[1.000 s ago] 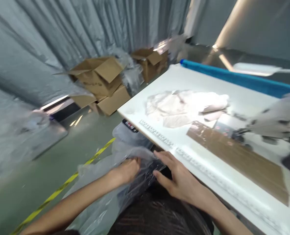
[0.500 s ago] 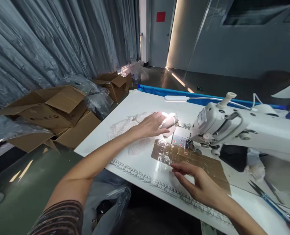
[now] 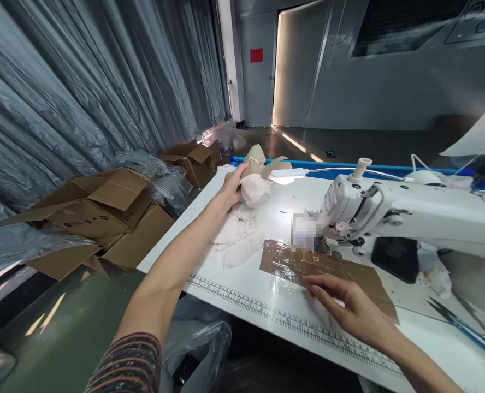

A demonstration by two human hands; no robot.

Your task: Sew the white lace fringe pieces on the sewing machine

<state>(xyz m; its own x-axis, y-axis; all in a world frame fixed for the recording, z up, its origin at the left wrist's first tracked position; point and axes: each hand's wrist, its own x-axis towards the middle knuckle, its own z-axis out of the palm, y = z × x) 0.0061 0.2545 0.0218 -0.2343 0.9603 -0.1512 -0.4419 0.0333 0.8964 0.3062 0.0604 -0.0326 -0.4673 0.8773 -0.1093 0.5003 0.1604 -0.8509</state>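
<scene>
Likely lifting: left hand (image 3: 231, 184) grips pale fabric (image 3: 254, 191) near worktop (image 3: 291, 196) far edge. Right hand (image 3: 351, 308) half-curled, looks empty; next needs steady hold.

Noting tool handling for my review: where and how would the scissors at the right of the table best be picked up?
Probably by the blue handles, with the right hand coming from the near right side. The scissors lie on the white tabletop, blades slightly parted and pointing away to the left, leaving the handles nearer; the handle ends are out of frame.
</scene>
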